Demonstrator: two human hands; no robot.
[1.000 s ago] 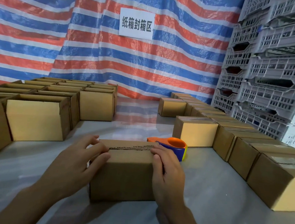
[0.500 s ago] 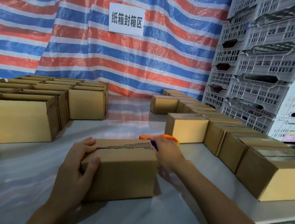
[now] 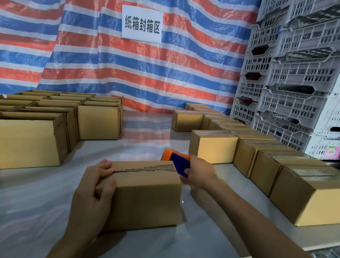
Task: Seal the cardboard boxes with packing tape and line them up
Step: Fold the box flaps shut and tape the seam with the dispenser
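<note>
**Box at the table's front, dispenser at its corner**

Holds the box [image 3: 143, 196] flat on the table [image 3: 26, 209], front and centre, flaps closed, with a ragged corrugated edge showing along the top seam. Grips its left end with the left hand [image 3: 91, 192], fingers curled over the top and thumb pressed to the near face. Clasps the dispenser [image 3: 176, 160], orange with a blue part, in the right hand [image 3: 200, 174], fingers wrapped round it, just past the box's far right corner. Cannot tell whether it touches the cardboard.

To the right, near the dispenser, a row of sealed boxes [image 3: 312, 197] running from front to back, side against side, tape glinting on the lids. At least seven in view, two of them set forward of the line. Beyond the near ones, too foreshortened to count surely.

To the left, well apart from the held box, a block of open boxes [image 3: 23, 141] packed in rows, flaps up. Insides not visible from this angle. Ten or more, the far ones blurring together.

Between the two groups, a bare lane of table running back.

Behind the sealed row, white slotted crates [image 3: 303, 74] stacked high in two columns. Contents hard to make out through the slots.

Across the back, a red, white and blue striped tarp [image 3: 69, 49] with one white sign [image 3: 142, 24] bearing five dark characters.

One dispenser, one sign, two hands.
</note>
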